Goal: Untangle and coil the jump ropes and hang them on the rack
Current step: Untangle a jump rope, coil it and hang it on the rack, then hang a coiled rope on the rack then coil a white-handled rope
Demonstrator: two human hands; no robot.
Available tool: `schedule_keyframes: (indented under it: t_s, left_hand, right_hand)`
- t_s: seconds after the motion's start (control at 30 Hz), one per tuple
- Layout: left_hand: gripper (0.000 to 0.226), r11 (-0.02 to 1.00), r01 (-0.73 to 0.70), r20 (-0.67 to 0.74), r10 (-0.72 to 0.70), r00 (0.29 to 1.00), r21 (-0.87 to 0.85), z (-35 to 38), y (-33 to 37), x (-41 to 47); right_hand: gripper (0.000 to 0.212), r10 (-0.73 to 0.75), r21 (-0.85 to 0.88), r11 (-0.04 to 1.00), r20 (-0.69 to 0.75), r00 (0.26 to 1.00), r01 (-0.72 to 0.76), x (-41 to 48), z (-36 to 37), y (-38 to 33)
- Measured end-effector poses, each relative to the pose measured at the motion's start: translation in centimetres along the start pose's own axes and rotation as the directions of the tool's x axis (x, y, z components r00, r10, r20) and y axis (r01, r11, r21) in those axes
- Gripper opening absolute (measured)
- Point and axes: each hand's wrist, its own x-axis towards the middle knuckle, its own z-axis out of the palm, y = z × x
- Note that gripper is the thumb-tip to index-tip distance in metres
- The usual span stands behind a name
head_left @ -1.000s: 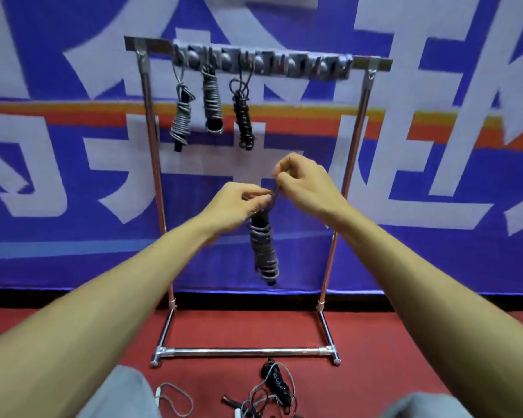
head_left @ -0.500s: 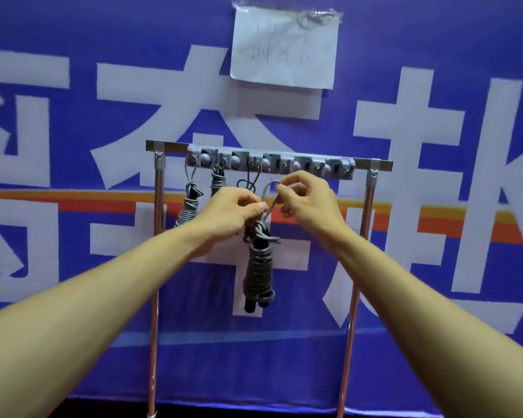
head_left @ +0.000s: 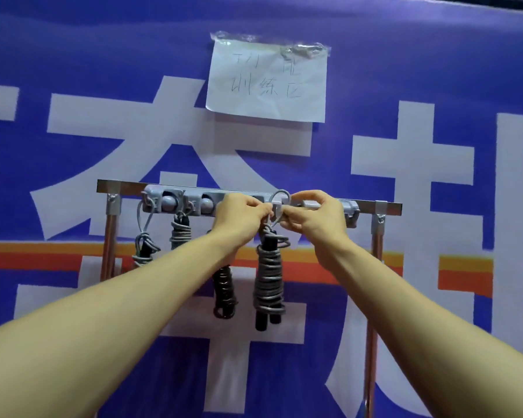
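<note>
From the head camera, both arms are reaching up to the rack, whose top bar is running level in front of the blue banner. The left hand is curling its fingers and pinching the neck of the grey coiled rope just under the hook strip. The right hand is pinching the rope's small loop between thumb and forefinger, and the loop is arching over the strip's upper edge. The coil is hanging straight down between the wrists, its black handles poking out below.

To its left, close by, a black rope is hanging, then two grey ropes nearer the left post. A short bare stretch of strip is showing between the right hand and the right post. A taped paper sheet is hanging well above.
</note>
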Motion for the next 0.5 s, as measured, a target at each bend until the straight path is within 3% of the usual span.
schedule_keyframes:
  t_s: [0.23, 0.37, 0.5]
  left_hand:
    - [0.024, 0.991, 0.130, -0.118, -0.131, 0.984, -0.015, 2.8, -3.1, 1.4]
    - [0.026, 0.990, 0.140, -0.058, -0.138, 0.989, 0.030, 2.7, -3.7, 1.1]
    - [0.020, 0.991, 0.106, 0.093, -0.113, 0.989, 0.076, 2.0, -4.0, 0.4]
  right_hand:
    - [0.013, 0.020, -0.188, 0.982, -0.058, 0.998, -0.031, 2.2, 1.0, 2.3]
    - [0.017, 0.021, -0.262, 0.965, -0.020, 1.000, -0.026, 2.0, 1.0, 3.3]
    - [0.018, 0.047, -0.289, 0.956, 0.026, 0.999, -0.037, 1.1, 0.6, 3.5]
